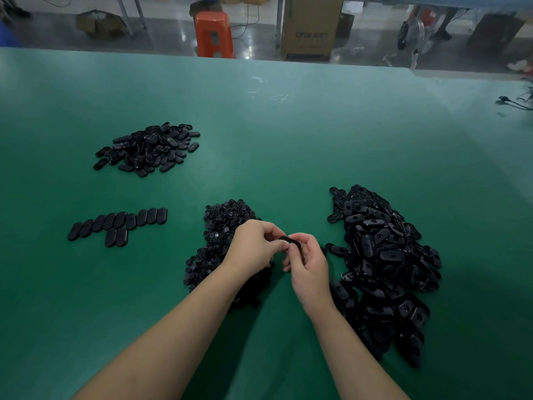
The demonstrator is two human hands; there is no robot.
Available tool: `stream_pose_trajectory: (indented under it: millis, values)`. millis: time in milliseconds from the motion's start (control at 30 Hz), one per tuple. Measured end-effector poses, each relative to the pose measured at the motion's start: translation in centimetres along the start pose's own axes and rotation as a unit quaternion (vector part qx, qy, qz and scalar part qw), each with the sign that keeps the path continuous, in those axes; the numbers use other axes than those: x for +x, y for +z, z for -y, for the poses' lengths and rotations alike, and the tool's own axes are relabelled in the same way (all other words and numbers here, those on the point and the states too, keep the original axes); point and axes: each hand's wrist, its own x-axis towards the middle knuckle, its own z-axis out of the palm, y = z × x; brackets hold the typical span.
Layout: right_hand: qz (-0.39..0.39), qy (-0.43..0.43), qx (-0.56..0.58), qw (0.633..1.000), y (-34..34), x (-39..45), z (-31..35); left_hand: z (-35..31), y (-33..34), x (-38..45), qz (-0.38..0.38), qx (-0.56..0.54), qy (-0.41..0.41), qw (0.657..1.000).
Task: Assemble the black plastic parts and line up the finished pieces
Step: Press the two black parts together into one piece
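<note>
**Both hands pinch one black part above the green table**

Much of the held black part (pixel 292 241) is covered by fingers; only its curved upper edge shows, and whether a second small piece sits in it cannot be made out. The left forearm hides part of the pile of small round pieces (pixel 222 226), and the near end of the large pile of oval shells (pixel 380 255) fades into shadow, so single pieces there are hard to tell apart.

The left hand (pixel 253 246) and the right hand (pixel 310 267) meet over the table (pixel 288 134), fingers curled, each pinching an end of the part between fingertips and thumb. The part is lifted off the surface, between the two near piles.

To the left lies a row of finished oval pieces (pixel 118 222), side by side and touching, with two more just below it. Farther back on the left sits a separate heap of oval pieces (pixel 150 148). Beyond the table's far edge stand an orange stool (pixel 213 33) and a cardboard box (pixel 311 27). A black cable (pixel 513 102) lies at the right edge.
</note>
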Motion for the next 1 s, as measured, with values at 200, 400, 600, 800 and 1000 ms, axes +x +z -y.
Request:
stream_pose_trajectory:
  millis: [200,400,600,800,1000]
  values:
    - [-0.007,-0.011,-0.022,1.0,-0.05,-0.01,-0.04,-0.22,0.23,-0.22,0.011,-0.027,-0.028,0.999]
    - [0.0,-0.012,-0.014,1.0,-0.09,0.01,-0.09,-0.3,0.33,-0.45,0.003,-0.019,-0.036,0.999]
    - [0.002,-0.012,-0.007,1.0,0.1,0.03,-0.16,-0.79,0.76,-0.97,-0.025,0.03,-0.02,0.999]
    - [-0.013,-0.012,-0.022,1.0,0.02,0.19,-0.37,-0.88,0.41,-1.03,-0.02,0.06,0.023,0.998]
    - [-0.014,-0.014,-0.037,0.999,0.01,0.23,-0.38,-0.54,0.07,-0.98,-0.016,0.077,0.054,0.995]
